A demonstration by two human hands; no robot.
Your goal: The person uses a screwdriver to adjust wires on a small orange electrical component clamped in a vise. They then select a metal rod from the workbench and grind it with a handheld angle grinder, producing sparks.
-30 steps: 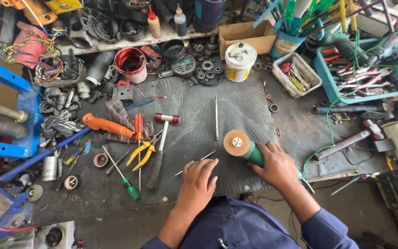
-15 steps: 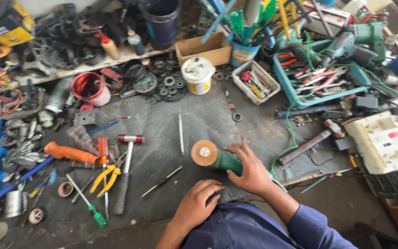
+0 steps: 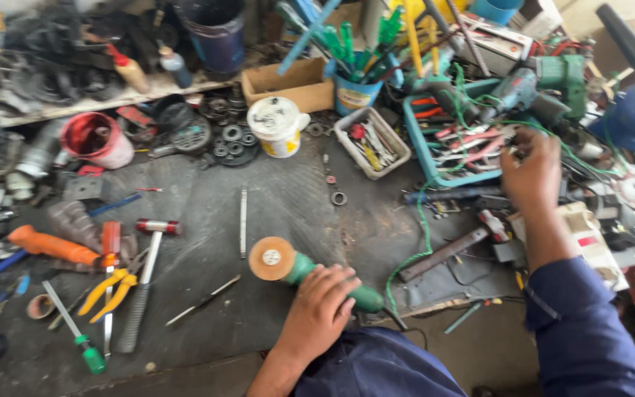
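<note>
Left grip (image 3: pixel 317 312) clamped over green grinder (image 3: pixel 299 268), hiding its body; right grip (image 3: pixel 531 169) unreadable among tangled wires (image 3: pixel 479 110).

One green angle grinder (image 3: pixel 310 270), one hammer (image 3: pixel 148 276), one yellow-handled pliers (image 3: pixel 112 290), one white tub (image 3: pixel 277 126), two hands.

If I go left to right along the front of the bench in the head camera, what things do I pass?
Green-handled screwdriver → yellow pliers → hammer → green grinder under the left hand → right hand, farther back.

Grinder (image 3: pixel 310 276) under my left hand (image 3: pixel 319 312): green body, orange disc. Tray (image 3: pixel 419 140): blue. Pliers (image 3: pixel 112 290): yellow handles. Bucket (image 3: pixel 97 140): red.
</note>
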